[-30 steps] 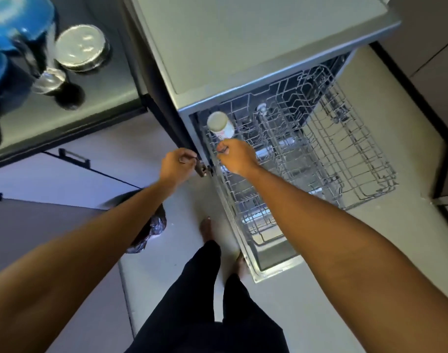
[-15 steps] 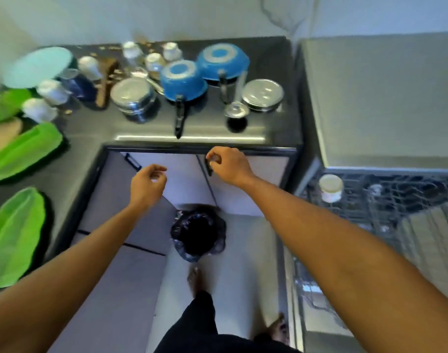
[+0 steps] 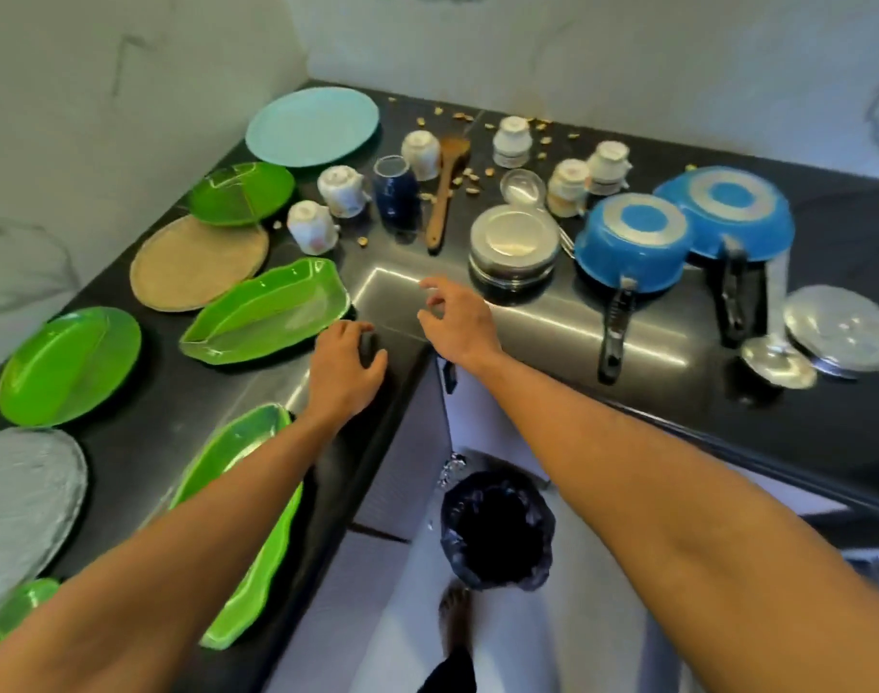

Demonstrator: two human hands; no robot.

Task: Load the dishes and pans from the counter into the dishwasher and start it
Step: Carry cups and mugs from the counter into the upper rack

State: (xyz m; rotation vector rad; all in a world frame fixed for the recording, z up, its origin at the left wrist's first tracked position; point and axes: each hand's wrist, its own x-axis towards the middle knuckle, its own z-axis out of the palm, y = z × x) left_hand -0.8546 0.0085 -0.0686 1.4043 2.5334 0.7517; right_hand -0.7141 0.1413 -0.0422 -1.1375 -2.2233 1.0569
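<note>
**Both hands empty at the counter corner; no dish yet taken up**

Far left of the black counter (image 3: 552, 337): a clear glass plate (image 3: 22, 502), a green divided plate (image 3: 70, 365) and a near leaf-shaped green tray (image 3: 242, 517) partly under the left forearm. A second leaf-shaped tray (image 3: 265, 312) lies further in, with a tan plate (image 3: 197, 262) beyond it.

The left hand (image 3: 347, 372) rests on the counter at the inner corner, fingers loosely bent, holding nothing. The second tray lies just beside it at 10 o'clock, its long axis running from 8 to 2 o'clock, the near rim almost at the fingertips.

The right hand (image 3: 452, 325) hovers above the counter, fingers spread and half curled, empty. The stacked steel plates (image 3: 514, 247) lie at its 1 o'clock, near but apart.

Further right: two upturned blue pans (image 3: 632, 242), handles pointing to 6 o'clock, then a steel lid (image 3: 842, 332).

Assessment: loading appears barely begun. The left hand is nearer the tray, the right nearer the steel stack. The tray would best be taken across its short axis.
</note>
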